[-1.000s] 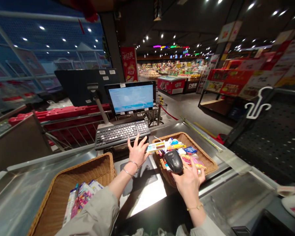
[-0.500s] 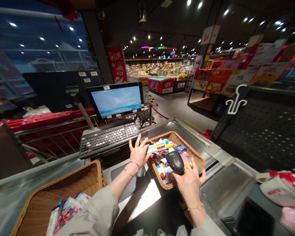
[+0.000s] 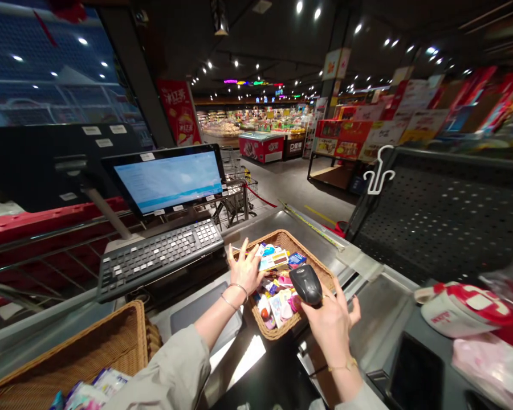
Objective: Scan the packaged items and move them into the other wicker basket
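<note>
In my right hand (image 3: 331, 322) is a black barcode scanner (image 3: 306, 283), its head over the near right part of a wicker basket (image 3: 277, 333). Small, brightly coloured packets fill this basket. My left hand (image 3: 244, 273) is at its left side, gripping a flat white-and-blue packet (image 3: 274, 260) near one edge. The thumb is partly hidden and the other fingers are spread. Just right of that packet, a small dark blue box (image 3: 297, 260) lies among the goods.
A second wicker basket (image 3: 139, 324) with several packets stands at lower left. Behind it are a keyboard (image 3: 162, 250) and a lit monitor (image 3: 171, 179). To the right lie a dark phone-like device (image 3: 416, 370) and a red-and-white container (image 3: 459, 310). A white hanger (image 3: 379, 173) hangs on a black perforated panel.
The view has swung right, so the surroundings appear further left. My left hand and its packet have shifted right relative to the basket. The scanner stays in my right hand.
</note>
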The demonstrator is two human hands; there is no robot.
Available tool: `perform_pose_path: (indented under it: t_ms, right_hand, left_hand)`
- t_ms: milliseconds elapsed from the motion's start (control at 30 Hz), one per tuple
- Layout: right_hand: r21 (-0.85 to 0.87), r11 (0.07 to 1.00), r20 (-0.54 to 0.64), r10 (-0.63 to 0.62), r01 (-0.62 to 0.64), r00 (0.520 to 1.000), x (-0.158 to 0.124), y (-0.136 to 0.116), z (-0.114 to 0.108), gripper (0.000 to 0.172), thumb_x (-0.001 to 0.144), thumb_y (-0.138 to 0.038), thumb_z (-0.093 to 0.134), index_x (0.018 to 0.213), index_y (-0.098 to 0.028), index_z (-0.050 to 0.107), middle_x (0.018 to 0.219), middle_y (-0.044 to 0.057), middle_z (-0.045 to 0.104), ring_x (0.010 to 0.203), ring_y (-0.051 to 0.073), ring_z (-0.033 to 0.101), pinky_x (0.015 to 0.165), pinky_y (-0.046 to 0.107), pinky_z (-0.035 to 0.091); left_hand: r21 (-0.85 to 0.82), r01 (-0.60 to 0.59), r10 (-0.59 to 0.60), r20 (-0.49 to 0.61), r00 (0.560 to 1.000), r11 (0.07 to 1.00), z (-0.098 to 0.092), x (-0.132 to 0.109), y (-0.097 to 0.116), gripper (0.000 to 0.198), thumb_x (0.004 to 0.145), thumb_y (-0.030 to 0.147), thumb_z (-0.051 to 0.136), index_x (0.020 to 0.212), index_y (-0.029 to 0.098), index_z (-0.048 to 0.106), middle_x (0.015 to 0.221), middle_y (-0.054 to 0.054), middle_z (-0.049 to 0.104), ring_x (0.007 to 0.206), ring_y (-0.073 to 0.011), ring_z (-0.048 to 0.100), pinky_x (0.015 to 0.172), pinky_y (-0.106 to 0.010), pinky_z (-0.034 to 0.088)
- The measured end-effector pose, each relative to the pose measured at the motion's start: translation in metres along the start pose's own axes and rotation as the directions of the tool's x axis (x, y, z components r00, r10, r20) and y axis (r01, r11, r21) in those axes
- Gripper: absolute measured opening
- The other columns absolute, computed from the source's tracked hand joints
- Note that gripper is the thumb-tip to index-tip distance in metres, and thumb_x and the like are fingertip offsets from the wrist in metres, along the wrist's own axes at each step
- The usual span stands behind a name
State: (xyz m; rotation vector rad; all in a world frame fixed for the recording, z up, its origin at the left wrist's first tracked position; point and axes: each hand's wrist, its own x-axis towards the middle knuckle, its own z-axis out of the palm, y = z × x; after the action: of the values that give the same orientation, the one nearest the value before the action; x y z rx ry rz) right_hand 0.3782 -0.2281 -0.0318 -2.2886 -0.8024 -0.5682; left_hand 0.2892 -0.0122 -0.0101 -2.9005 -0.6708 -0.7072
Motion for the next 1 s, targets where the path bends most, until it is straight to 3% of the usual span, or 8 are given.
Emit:
perform_pose_path:
  t_ms: [367,533,700,833,1000]
  right_hand:
    - [-0.018,0.998,0.027,0.062,-0.062,0.998,0.007,0.017,-0.002,0.032,0.083,-0.047,0.052,0.082,-0.023,0.072,0.108,0.007,0.072,0.127,0.034,0.044,0.108,0.059,0.010]
    - [-0.019,0.998,0.026,0.061,-0.061,0.998,0.009,0.021,0.000,0.027,0.081,-0.047,0.055,0.084,-0.025,0.072,0.107,0.005,0.072,0.128,0.032,0.044,0.108,0.057,0.010]
    - [-0.026,0.998,0.035,0.064,-0.063,0.997,0.012,0.020,-0.001,0.027,0.082,-0.046,0.054,0.080,-0.025,0.071,0.107,0.006,0.072,0.128,0.032,0.044,0.108,0.057,0.010]
    - [-0.025,0.998,0.027,0.061,-0.060,0.998,0.013,0.020,0.002,0.029,0.083,-0.046,0.052,0.084,-0.025,0.071,0.107,0.006,0.072,0.130,0.033,0.043,0.108,0.058,0.010]
    - [-0.019,1.000,0.059,0.019,-0.018,0.998,0.013,0.014,0.011,0.030,0.081,-0.046,0.054,0.090,-0.023,0.071,0.111,0.007,0.071,0.131,0.033,0.041,0.108,0.059,0.010]
  left_hand:
    - [0.019,0.025,-0.027,0.111,0.993,1.000,0.027,0.024,0.011,0.034,0.083,0.043,0.057,0.109,0.022,0.067,0.142,-0.008,0.052,0.144,-0.0364,0.021,0.112,-0.071,-0.004]
    - [0.034,0.025,-0.028,0.117,0.993,0.999,0.037,0.035,0.014,0.038,0.082,0.043,0.059,0.112,0.020,0.066,0.140,-0.009,0.054,0.144,-0.0362,0.021,0.113,-0.069,-0.005]
    - [0.028,0.049,-0.052,0.114,0.992,0.998,0.046,0.042,0.016,0.040,0.088,0.045,0.049,0.115,0.020,0.065,0.140,-0.010,0.054,0.143,-0.0358,0.024,0.113,-0.070,-0.002]
    - [0.008,0.069,-0.069,0.085,0.994,0.998,0.048,0.042,0.012,0.049,0.088,0.050,0.047,0.128,0.023,0.058,0.142,-0.010,0.051,0.143,-0.0349,0.024,0.113,-0.069,-0.001]
    - [0.017,0.090,-0.090,0.044,0.995,0.996,0.039,0.035,0.001,0.047,0.089,0.048,0.047,0.128,0.025,0.058,0.144,-0.008,0.050,0.144,-0.0337,0.023,0.114,-0.068,-0.005]
